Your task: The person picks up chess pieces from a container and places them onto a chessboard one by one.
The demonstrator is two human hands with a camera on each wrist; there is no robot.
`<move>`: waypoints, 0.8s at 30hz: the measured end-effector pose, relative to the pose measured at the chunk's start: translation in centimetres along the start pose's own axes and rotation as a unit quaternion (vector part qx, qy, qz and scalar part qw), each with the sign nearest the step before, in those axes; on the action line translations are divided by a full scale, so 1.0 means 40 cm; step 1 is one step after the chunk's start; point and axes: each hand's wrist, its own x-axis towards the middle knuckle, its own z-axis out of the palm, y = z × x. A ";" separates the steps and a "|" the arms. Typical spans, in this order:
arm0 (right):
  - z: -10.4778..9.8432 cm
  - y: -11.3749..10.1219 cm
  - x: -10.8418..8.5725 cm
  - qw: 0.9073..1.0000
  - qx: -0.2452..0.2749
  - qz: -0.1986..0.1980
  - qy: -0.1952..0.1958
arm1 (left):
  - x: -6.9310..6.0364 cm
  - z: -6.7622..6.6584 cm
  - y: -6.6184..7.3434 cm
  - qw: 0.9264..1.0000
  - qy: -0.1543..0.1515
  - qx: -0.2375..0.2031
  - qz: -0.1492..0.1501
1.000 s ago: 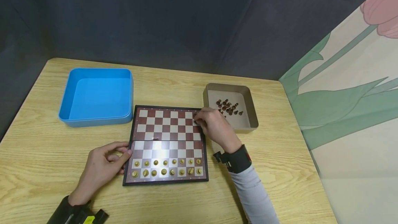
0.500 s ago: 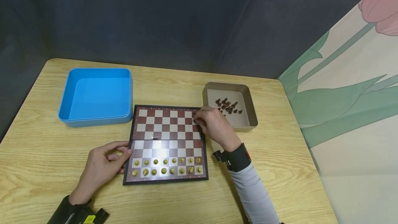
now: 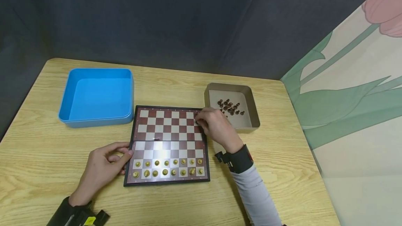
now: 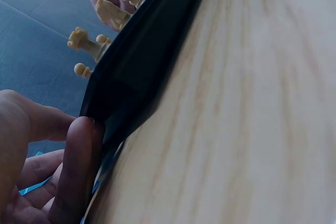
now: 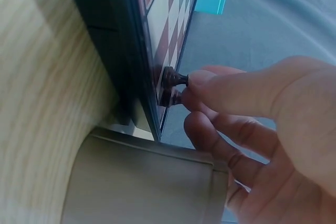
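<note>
The step in hand looks like setting the dark side of a chess set. The board (image 3: 171, 128) lies flat on the table (image 3: 166, 205) in front of the person, and sixteen yellow pieces (image 3: 164, 172) stand along its 6 o'clock side in two full rows.

The right hand (image 3: 220, 129) is at the board's 1 o'clock corner, thumb and finger clamped on the top of a dark chess piece (image 5: 173, 78). In the right wrist view its base appears to meet the board, with a second dark piece (image 5: 169, 98) just beside it; the exact squares are hard to tell. The left hand (image 3: 102, 170) pinches the board's edge near 9 o'clock, probably to steady it.

More dark pieces (image 3: 231, 111) lie loose in the tan tin (image 3: 237, 95) at 2 o'clock from the board; the blue box (image 3: 100, 97) sits at 10 o'clock. That side seems barely begun.

The next move likely calls for seating the held piece squarely, then parting the fingers straight up without nudging its neighbour, and reaching toward the tin for another.
</note>
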 end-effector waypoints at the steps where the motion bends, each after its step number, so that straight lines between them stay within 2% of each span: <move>1: 0.000 0.001 0.000 1.000 0.000 0.000 0.000 | 0.000 0.000 0.001 1.000 0.000 0.001 -0.001; 16: -0.007 0.003 -0.001 1.000 0.000 -0.002 -0.003 | 0.001 0.001 -0.001 1.000 0.003 0.004 0.000; 24: -0.037 0.007 -0.006 1.000 0.009 -0.005 0.021 | 0.000 0.001 -0.002 1.000 0.007 0.005 0.011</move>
